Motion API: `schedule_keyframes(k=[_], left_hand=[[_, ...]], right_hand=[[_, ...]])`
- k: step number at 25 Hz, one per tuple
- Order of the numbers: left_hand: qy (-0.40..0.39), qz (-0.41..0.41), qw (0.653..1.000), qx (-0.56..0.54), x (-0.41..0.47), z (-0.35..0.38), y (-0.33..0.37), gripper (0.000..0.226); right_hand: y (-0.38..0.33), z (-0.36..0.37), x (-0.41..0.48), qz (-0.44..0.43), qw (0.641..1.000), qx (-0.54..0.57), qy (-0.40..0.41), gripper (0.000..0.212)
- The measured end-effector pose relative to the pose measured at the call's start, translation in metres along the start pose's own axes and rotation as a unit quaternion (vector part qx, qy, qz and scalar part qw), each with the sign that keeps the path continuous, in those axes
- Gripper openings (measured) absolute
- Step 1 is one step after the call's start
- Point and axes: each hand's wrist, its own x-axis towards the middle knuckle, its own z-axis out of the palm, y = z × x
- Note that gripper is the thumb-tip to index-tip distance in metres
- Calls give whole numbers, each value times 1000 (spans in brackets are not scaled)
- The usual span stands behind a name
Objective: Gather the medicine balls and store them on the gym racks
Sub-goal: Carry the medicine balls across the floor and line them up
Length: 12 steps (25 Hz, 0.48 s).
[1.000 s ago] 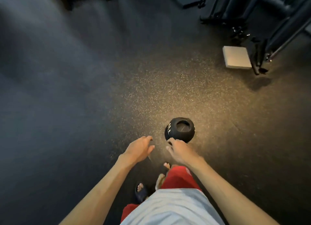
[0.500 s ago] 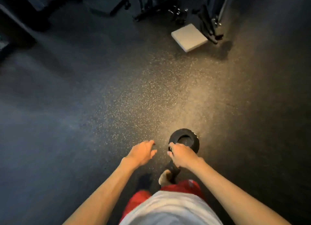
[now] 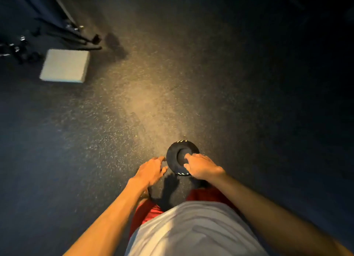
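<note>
Now, the speckled rubber floor is filling nearly the whole view, glowing warm down the middle and going dark at the edges. Up in the far left corner the dark frame of some gym machine is standing, with a pale block lying just beside its base (no rack is showing anywhere, so the storing looks a walk away). Well apart from all that, close in front of the person, the black medicine ball is showing its recessed grip face-up. The right hand is lying over the ball's near right side, fingers curling over the rim and into that recess, which reads as the hold for a lift. The left hand is hanging just beside the ball's left edge, fingers relaxed and holding nothing, seemingly placed to cup that side; whether it is touching, or whether the ball is off the floor, I cannot tell.
</note>
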Motion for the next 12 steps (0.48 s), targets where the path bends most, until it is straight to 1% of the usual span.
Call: schedule_keyframes(k=[1, 3, 5, 8, 10, 12], left_hand=[[-10, 25, 999, 20, 9, -10, -6, 43], [-53, 89, 993, 61, 30, -30, -22, 42], [-86, 123, 983, 104, 45, -45, -34, 40], [-135, 161, 967, 147, 73, -52, -46, 38], [-154, 177, 954, 186, 93, -44, -48, 37], [-171, 186, 939, 234, 120, -23, -52, 38]], right_hand=[[-6, 3, 2, 28, 999, 29, 23, 43], [-26, 15, 3, 107, 985, 117, 70, 41], [-44, 27, 7, 140, 974, 155, 92, 37], [-59, 55, 23, 209, 938, 251, 120, 33], [-63, 82, 45, 247, 919, 284, 116, 31], [-61, 114, 75, 263, 906, 314, 111, 30]])
